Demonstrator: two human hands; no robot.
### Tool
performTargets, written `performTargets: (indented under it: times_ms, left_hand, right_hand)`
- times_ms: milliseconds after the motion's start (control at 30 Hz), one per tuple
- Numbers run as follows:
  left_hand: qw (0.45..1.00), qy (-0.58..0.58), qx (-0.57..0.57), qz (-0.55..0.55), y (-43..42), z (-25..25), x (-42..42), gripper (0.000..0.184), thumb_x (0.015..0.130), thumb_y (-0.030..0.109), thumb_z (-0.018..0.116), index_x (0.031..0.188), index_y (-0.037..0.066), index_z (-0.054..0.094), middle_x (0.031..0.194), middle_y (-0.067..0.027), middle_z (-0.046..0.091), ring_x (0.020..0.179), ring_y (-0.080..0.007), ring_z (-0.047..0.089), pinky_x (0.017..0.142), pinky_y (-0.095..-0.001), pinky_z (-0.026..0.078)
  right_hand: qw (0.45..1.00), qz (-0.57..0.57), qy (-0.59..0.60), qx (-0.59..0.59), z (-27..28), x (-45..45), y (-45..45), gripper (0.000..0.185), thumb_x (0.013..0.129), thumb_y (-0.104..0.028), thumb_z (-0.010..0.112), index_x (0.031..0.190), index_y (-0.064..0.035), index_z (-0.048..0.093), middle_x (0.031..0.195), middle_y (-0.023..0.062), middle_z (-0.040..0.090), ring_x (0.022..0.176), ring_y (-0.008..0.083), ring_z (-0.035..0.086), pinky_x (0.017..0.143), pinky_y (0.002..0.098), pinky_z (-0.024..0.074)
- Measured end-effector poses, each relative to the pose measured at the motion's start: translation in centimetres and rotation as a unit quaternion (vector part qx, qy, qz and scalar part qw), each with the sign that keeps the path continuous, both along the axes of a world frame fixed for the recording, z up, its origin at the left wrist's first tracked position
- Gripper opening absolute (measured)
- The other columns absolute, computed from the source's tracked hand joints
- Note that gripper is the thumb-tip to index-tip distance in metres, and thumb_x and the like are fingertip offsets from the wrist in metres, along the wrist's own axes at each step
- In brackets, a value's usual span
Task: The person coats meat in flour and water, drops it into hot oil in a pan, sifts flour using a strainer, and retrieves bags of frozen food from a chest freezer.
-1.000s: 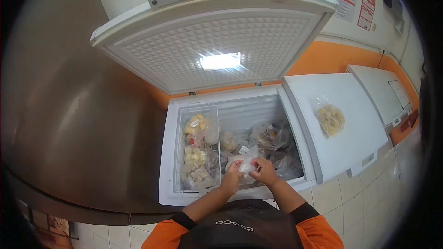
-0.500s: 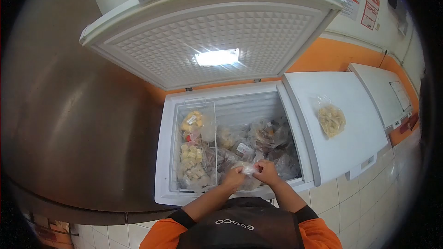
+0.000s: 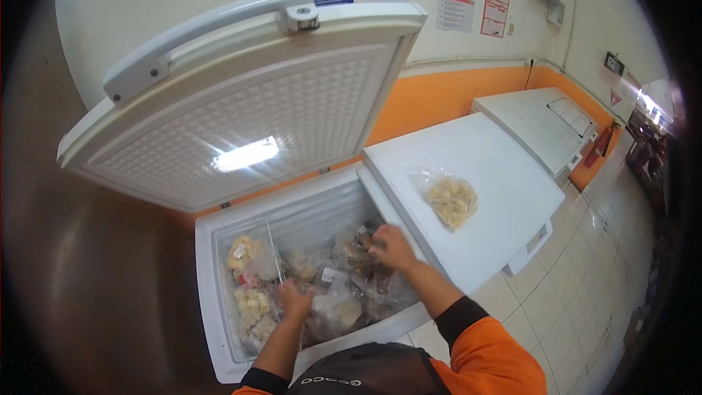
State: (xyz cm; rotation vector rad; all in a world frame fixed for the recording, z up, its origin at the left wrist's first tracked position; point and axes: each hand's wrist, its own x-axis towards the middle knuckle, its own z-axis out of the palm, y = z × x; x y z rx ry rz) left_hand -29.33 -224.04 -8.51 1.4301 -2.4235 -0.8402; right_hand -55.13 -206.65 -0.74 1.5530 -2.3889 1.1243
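Note:
Over the open chest freezer [image 3: 208,285], my left hand [image 3: 296,300] hovers beside the wire divider with its fingers apart and nothing in them. My right hand [image 3: 393,249] is raised at the freezer's right side, above dark plastic bags, its fingers spread and holding nothing visible. Between and below the hands lies a clear bag with pale contents [image 3: 338,312]. A bag with a white label [image 3: 330,275] rests behind it. Left of the divider are bags of yellow pieces [image 3: 245,252] and pale pieces [image 3: 252,306].
The freezer lid [image 3: 241,110] stands raised at the back. On the closed white lid [image 3: 409,175] to the right lies a bag of yellowish food [image 3: 452,201]. Another freezer [image 3: 537,128] and a red fire extinguisher [image 3: 601,148] are farther right. A brown metal surface [image 3: 95,263] fills the left.
My hands have let go of the clear bag and moved apart, the right one towards the freezer's right side. The view has turned to the right.

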Motion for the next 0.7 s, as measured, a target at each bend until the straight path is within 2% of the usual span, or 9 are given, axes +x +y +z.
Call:
performTargets:
  times_ms: [100,200,233,300,367,433,533,600,700]
  left_hand:
    - [0.969,0.017,-0.158,0.191,-3.2,4.7,-0.6,0.102,0.057,0.029,0.078,0.135,0.007,0.017,0.139,-0.0191,0.013,0.128,-0.0348,0.017,0.098,-0.0501,0.024]
    - [0.966,-0.01,-0.085,0.244,-5.9,7.2,-2.1,0.105,0.056,0.026,0.079,0.136,0.008,0.013,0.142,-0.0189,0.004,0.131,-0.0352,0.01,0.1,-0.0542,0.018]
    - [0.964,-0.041,-0.05,0.257,-6.6,7.5,-2.6,0.105,0.057,0.027,0.078,0.136,0.009,0.012,0.143,-0.0172,0.002,0.133,-0.0312,0.007,0.103,-0.0492,0.016]
    - [0.974,-0.026,-0.109,0.199,-8.4,3.9,-2.4,0.085,0.062,0.027,0.075,0.13,0.007,0.028,0.137,-0.0182,0.022,0.128,-0.0288,0.021,0.099,-0.0452,0.025]
    - [0.982,-0.011,-0.131,0.136,-11.2,-0.2,-1.9,0.061,0.068,0.028,0.07,0.118,0.006,0.042,0.122,-0.0173,0.041,0.117,-0.0266,0.037,0.092,-0.0411,0.033]
    - [0.992,0.007,-0.115,0.052,-13.7,-3.3,-0.3,0.036,0.075,0.027,0.063,0.1,0.004,0.055,0.1,-0.0145,0.059,0.098,-0.0248,0.053,0.081,-0.0368,0.041]
    - [0.937,0.313,0.05,0.148,-13.8,-2.0,-0.2,0.021,0.083,0.025,0.053,0.077,0.005,0.056,0.068,-0.0053,0.056,0.064,-0.0179,0.053,0.06,-0.0305,0.041]
    - [0.89,0.415,0.119,0.149,-13.0,1.9,-0.3,0.02,0.086,0.023,0.049,0.075,0.007,0.054,0.063,-0.002,0.049,0.058,-0.0135,0.047,0.055,-0.0261,0.037]
    - [0.816,0.498,0.289,0.048,-10.6,10.0,-0.8,0.023,0.088,0.023,0.046,0.073,0.008,0.052,0.059,0.0019,0.042,0.053,-0.0097,0.04,0.051,-0.0227,0.032]
  right_hand:
    - [0.978,-0.182,0.1,0.022,4.9,-7.7,-0.1,0.067,0.063,-0.03,0.073,0.117,-0.0025,0.045,0.125,0.0224,0.038,0.115,0.0371,0.037,0.098,0.0422,0.028]
    - [0.932,-0.334,0.096,0.1,6.3,-13.0,-0.9,0.089,0.065,-0.04,0.07,0.13,0.0016,0.027,0.133,0.0255,0.028,0.123,0.038,0.029,0.102,0.0434,0.0221]
    - [0.918,-0.358,0.067,0.157,6.3,-14.0,-1.1,0.09,0.067,-0.04,0.068,0.132,0.002,0.022,0.135,0.0251,0.026,0.124,0.037,0.027,0.103,0.0436,0.0211]
    - [0.88,-0.39,0.012,0.272,5.8,-15.6,-1.3,0.093,0.071,-0.04,0.063,0.135,0.0029,0.012,0.137,0.0244,0.023,0.127,0.0348,0.024,0.104,0.0438,0.0191]
    - [0.86,-0.33,0.151,0.358,-3.3,-21.3,-1.3,0.07,0.075,-0.034,0.056,0.131,-0.0007,0.03,0.124,0.0185,0.045,0.12,0.0308,0.037,0.103,0.0492,0.016]
    - [0.861,-0.243,0.101,0.435,-2.6,-20.2,-1.0,0.044,0.076,-0.021,0.05,0.116,-0.0027,0.047,0.1,0.0151,0.06,0.099,0.0303,0.054,0.096,0.0469,0.031]
    - [0.93,-0.284,0.065,0.223,-2.2,-16.5,1.2,0.027,0.076,-0.011,0.048,0.101,-0.0062,0.055,0.079,0.0166,0.062,0.078,0.0299,0.06,0.072,0.0411,0.0446]
    - [0.954,-0.279,0.053,0.092,0.1,-13.4,3.4,0.03,0.075,-0.007,0.046,0.104,-0.0078,0.055,0.073,0.0176,0.06,0.071,0.0287,0.06,0.061,0.0371,0.0455]
    - [0.958,-0.229,-0.167,-0.044,4.3,-10.1,7.9,0.036,0.076,-0.007,0.046,0.111,-0.0111,0.053,0.061,0.0122,0.055,0.06,0.0243,0.055,0.059,0.0329,0.0428]
